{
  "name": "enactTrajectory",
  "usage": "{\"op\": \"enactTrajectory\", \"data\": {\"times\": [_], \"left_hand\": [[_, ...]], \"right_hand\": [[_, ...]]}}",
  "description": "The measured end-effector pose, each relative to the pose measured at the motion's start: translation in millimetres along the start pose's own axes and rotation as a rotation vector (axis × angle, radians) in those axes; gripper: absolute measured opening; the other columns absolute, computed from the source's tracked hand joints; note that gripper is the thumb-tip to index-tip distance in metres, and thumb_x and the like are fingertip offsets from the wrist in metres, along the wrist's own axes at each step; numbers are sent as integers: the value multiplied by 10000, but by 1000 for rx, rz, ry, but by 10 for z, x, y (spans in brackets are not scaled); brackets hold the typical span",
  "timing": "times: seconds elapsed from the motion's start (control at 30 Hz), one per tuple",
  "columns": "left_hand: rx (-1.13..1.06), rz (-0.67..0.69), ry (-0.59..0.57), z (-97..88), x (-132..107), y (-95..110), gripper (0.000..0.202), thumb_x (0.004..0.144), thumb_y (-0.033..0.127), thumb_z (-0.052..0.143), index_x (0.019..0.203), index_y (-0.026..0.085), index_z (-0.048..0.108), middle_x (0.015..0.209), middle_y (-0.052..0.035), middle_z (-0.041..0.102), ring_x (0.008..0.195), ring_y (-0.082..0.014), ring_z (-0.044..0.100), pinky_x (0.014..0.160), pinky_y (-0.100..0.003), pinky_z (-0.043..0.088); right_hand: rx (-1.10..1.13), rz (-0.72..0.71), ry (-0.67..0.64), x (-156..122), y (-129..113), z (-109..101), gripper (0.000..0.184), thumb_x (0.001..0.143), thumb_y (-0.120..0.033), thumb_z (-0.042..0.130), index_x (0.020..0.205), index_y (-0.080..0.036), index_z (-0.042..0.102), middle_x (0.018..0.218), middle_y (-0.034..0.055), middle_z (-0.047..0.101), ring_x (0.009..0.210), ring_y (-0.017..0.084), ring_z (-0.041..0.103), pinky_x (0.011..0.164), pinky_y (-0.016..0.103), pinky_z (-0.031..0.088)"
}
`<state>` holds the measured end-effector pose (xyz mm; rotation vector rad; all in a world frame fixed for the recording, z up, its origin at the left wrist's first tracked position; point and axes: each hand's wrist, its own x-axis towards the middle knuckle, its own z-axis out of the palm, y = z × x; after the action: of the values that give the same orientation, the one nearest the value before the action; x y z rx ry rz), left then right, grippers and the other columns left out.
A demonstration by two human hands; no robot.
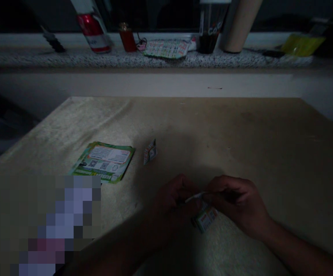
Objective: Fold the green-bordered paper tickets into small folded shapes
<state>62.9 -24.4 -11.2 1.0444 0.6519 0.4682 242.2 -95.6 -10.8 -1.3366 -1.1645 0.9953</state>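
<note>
Both my hands meet low over the tan table [241, 130] in dim light. My left hand [170, 203] and my right hand [238, 205] are closed in a pinch on a small printed paper piece [204, 217] that hangs between them, its white edge turned up. A second small folded paper piece [150, 152] stands on the table beyond my left hand. Further left lies a green printed card sheet [104, 161], flat on the table.
A stone ledge [68, 57] runs along the back with a red-and-white can [94, 32], a red lighter [127, 38], a printed sheet [166, 48], a dark cola bottle [211, 28], a beige tube [238, 25] and a yellow packet [301, 44]. A blurred patch covers the lower left.
</note>
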Motion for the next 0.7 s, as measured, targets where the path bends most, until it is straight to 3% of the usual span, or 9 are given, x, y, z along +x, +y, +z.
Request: {"op": "enactTrajectory", "data": {"times": [0.13, 0.3, 0.47, 0.6, 0.7], "left_hand": [[-25, 26, -36, -1, -13, 25, 227, 839, 313, 762, 888, 173, 590, 711, 15, 677, 603, -92, 608, 574, -180, 448], [171, 13, -33, -30, -5, 105, 398, 824, 307, 768, 1132, 200, 540, 672, 23, 671, 540, -89, 556, 497, -157, 382], [295, 16, -37, -77, 9, 129, 437, 820, 265, 741, 1201, 227, 531, 694, 29, 663, 571, -110, 578, 503, -170, 399], [471, 179, 77, -111, 21, 98, 222, 828, 282, 709, 1025, 206, 638, 812, -10, 678, 729, -150, 622, 639, -231, 480], [683, 331, 109, -119, 25, 98, 75, 845, 264, 687, 848, 189, 678, 739, -3, 663, 683, -136, 598, 633, -229, 453]], "right_hand": [[9, 12, -3, 3, -10, -8, 145, 824, -251, 764, 707, -184, 711, 596, -2, 632, 512, 106, 543, 462, 222, 417], [95, 70, -74, 21, -34, 2, 113, 805, -223, 770, 755, -179, 679, 668, 2, 652, 598, 117, 588, 535, 221, 470], [26, 6, -136, 9, -48, -10, 113, 847, -208, 718, 742, -171, 697, 633, 10, 663, 552, 112, 581, 505, 222, 452], [-89, -111, -56, -15, -22, -39, 94, 862, -188, 700, 768, -182, 705, 630, 11, 670, 523, 117, 588, 468, 225, 439], [-200, -185, -47, -25, 5, -43, 56, 871, -171, 694, 820, -177, 717, 684, 41, 709, 573, 144, 642, 507, 252, 485]]}}
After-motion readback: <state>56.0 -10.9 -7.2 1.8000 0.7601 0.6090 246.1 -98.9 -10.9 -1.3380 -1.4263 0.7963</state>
